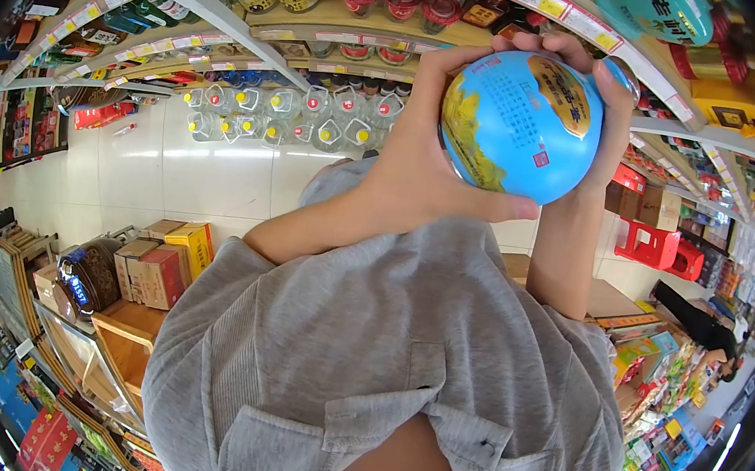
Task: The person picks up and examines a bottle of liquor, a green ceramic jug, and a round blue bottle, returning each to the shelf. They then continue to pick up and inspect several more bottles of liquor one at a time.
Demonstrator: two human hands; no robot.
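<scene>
Both hands hold up a round, glossy blue bottle (pixel 517 131) in front of the shelves. It has yellow relief on one side, rows of small writing and a gold-edged label. My left hand (pixel 420 139) wraps its left side, thumb along the underside and fingers over the top. On the right, my right hand (pixel 617 123) grips the bottle by its narrower end, where part of a shiny neck or cap shows. The bottle lies tilted, and some fingers of the right hand are hidden behind it.
Shelves with price strips (pixel 566 14) carry jars and bottles, including a large teal bottle (pixel 654 12) at upper right. Clear jugs (pixel 329 129) stand on the tiled floor. Cartons (pixel 152 274) are at left, red plastic stools (pixel 648 244) at right, near a person in black (pixel 704 325).
</scene>
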